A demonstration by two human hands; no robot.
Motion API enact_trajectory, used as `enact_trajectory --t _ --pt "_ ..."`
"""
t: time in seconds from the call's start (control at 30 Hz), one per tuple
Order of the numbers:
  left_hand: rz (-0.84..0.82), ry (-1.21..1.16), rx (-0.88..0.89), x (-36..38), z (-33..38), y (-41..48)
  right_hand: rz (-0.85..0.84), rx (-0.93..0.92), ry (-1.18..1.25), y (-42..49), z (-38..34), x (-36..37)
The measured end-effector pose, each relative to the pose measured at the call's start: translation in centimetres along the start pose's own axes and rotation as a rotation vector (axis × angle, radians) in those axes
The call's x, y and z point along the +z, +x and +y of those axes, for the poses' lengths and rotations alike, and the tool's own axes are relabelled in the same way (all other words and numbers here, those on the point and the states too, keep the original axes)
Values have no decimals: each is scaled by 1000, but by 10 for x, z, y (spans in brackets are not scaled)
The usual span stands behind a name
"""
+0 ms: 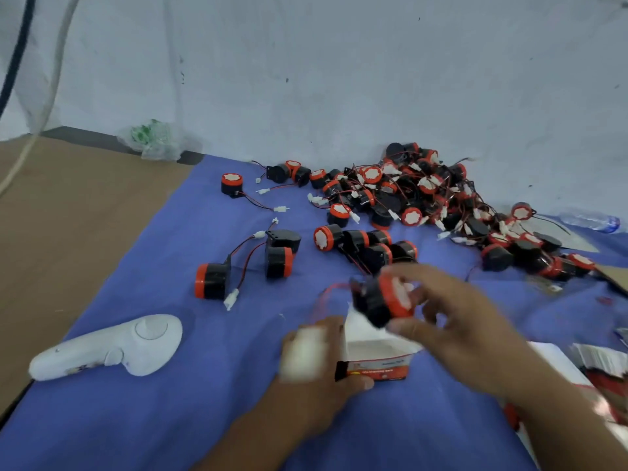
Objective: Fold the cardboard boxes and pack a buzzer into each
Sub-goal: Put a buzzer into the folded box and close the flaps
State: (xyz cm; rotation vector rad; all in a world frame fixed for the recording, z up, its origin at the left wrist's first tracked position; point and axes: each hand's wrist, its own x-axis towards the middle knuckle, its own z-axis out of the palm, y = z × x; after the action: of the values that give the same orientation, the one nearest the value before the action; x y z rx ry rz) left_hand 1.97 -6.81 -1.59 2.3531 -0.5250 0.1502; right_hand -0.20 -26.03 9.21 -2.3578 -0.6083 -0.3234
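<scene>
Right hand (455,321): thumb and fingers curled round one black cylindrical buzzer with an orange rim and white face sticker (380,304), gripping it tilted, sticker face turned toward the palm. Its thin red wires (326,294) trail off toward the left hand. Motion blur here.

Left hand (316,379): grips a small white cardboard box with a red-orange printed front (373,355). Thumb lies on the printed front, fingers on the box's left side. Blurry white patch over those fingers, cannot tell what it is. Box stands on the blue cloth (170,419), top open, white inside showing.

The held buzzer is right over the box's open mouth, at the far flap; touching or not, cannot tell through the blur.

Beyond the right hand: big heap of the same black-and-orange buzzers with red/black wires and white plugs (407,195), up against the pale sheet backdrop. Just beyond both hands, a short row of buzzers lying on their sides (367,243). Beyond the left hand and further left, three loose buzzers (278,263).

Left of the left hand: white plastic handheld controller (112,348) on the cloth. Further left, brown flat cardboard sheet (68,215). Far beyond it, crumpled clear plastic bag with green inside (153,139).

Right of the right hand: stack of flat white-and-red box blanks (601,362), partly cut off. Far right beyond, clear plastic bottle lying down (591,220).
</scene>
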Motion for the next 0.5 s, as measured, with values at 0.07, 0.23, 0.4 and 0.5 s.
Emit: enact_trajectory --t 0.07,0.23,0.4,0.5 --pt "5 -29 13 -1 0 1 -62 -23 -105 -14 11 15" --pt "8 -137 30 1 -3 1 -91 74 -295 -35 31 25" --pt "-17 -125 39 0 -1 -1 -156 38 -394 -38 26 33" --pt "-118 16 75 -4 0 -5 -207 31 -425 -38 24 33"
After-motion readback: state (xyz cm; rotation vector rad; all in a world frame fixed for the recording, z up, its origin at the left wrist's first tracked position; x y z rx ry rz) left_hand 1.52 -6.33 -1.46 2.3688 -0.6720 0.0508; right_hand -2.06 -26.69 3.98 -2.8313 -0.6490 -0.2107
